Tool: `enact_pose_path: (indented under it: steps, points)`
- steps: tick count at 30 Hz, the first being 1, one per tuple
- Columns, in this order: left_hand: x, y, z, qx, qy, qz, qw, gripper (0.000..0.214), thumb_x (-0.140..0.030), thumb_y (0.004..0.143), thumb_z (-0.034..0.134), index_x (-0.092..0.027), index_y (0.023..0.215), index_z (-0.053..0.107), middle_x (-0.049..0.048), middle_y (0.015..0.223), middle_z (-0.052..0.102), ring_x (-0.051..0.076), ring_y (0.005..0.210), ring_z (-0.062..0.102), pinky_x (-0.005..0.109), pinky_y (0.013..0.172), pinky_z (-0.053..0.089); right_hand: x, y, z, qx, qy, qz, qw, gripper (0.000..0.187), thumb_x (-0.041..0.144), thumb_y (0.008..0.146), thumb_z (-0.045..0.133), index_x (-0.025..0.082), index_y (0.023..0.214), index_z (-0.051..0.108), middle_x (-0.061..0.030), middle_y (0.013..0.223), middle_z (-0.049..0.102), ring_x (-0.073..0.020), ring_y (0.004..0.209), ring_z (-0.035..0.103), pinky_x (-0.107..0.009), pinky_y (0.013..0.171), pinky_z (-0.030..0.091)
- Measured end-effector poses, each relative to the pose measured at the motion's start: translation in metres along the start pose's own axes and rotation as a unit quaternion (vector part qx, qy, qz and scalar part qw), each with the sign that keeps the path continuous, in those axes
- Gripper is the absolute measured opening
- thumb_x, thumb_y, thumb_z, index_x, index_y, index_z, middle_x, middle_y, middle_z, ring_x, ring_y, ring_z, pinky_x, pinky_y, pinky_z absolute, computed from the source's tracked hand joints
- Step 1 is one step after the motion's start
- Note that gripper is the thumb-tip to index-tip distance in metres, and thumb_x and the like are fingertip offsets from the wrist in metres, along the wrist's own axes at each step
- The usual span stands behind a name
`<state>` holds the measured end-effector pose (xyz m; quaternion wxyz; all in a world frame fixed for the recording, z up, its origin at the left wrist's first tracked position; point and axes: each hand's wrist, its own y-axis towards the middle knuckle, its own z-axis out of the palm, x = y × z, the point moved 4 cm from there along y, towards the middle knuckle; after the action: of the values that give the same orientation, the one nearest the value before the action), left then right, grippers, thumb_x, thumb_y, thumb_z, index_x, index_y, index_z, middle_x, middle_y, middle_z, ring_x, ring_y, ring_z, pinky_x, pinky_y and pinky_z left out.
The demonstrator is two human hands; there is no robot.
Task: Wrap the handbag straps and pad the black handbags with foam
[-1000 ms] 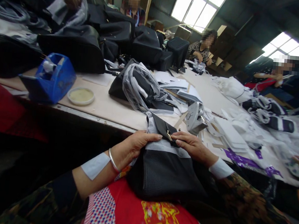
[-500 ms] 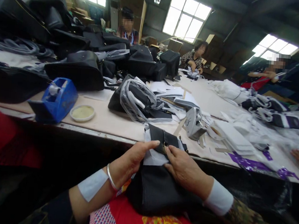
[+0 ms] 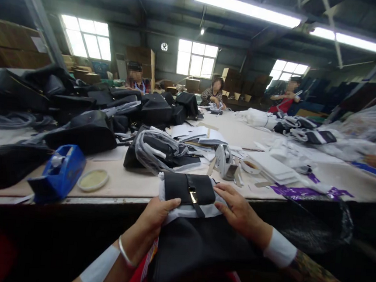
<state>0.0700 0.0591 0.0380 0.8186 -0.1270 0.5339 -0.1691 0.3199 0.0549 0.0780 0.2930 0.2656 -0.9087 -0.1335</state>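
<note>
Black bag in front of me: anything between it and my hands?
Only a white sheet under the flap of the black bag, showing where the right hand touches. The left hand grips by the flap's lower left corner; nothing else visible is in the way.

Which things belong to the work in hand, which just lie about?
In use:
black bag, in the left hand
white wrapping under its flap, at the right hand

Seemingly just lying about:
blue dispenser
shallow dish
stacked white sheets
</note>
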Motion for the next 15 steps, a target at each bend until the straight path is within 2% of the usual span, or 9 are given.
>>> enact_pose_path:
  steps: [3, 6, 10, 15]
  points:
    - [-0.028, -0.019, -0.004, 0.003, 0.028, 0.034, 0.999, 0.051, -0.027, 0.059, 0.088, -0.012, 0.105, 0.073, 0.0132, 0.097, 0.078, 0.029, 0.081, 0.075, 0.036, 0.073, 0.059, -0.021, -0.017, -0.020, -0.096, 0.025, 0.064, 0.993, 0.038, 0.042, 0.098, 0.052, 0.017, 0.122, 0.069, -0.0161, 0.127, 0.065, -0.0292, 0.121, 0.061, -0.051, 0.106, 0.049]
    - [-0.066, -0.035, -0.010, -0.036, 0.089, 0.094, 0.991, 0.050, -0.031, 0.057, 0.090, -0.012, 0.100, 0.074, 0.0118, 0.089, 0.079, 0.027, 0.074, 0.074, 0.034, 0.068, 0.059, -0.034, -0.034, -0.021, -0.143, 0.049, 0.109, 0.982, 0.037, 0.046, 0.097, 0.052, 0.018, 0.109, 0.075, -0.0144, 0.117, 0.070, -0.0289, 0.112, 0.066, -0.050, 0.102, 0.053]
    - [-0.120, -0.044, -0.013, -0.090, 0.123, 0.185, 0.971, 0.051, -0.033, 0.054, 0.091, -0.011, 0.097, 0.075, 0.0101, 0.083, 0.079, 0.024, 0.068, 0.073, 0.032, 0.062, 0.058, -0.037, -0.044, -0.001, -0.135, 0.082, 0.114, 0.981, 0.036, 0.048, 0.096, 0.054, 0.021, 0.102, 0.077, -0.0124, 0.110, 0.073, -0.0284, 0.104, 0.070, -0.046, 0.094, 0.058]
    - [-0.170, -0.029, -0.013, -0.108, 0.117, 0.234, 0.959, 0.051, -0.032, 0.054, 0.090, -0.010, 0.097, 0.073, 0.0102, 0.075, 0.077, 0.023, 0.056, 0.070, 0.032, 0.053, 0.057, -0.033, -0.035, 0.022, -0.102, 0.078, 0.093, 0.987, 0.030, 0.041, 0.096, 0.053, 0.022, 0.100, 0.077, -0.0123, 0.110, 0.073, -0.0293, 0.103, 0.070, -0.045, 0.093, 0.059]
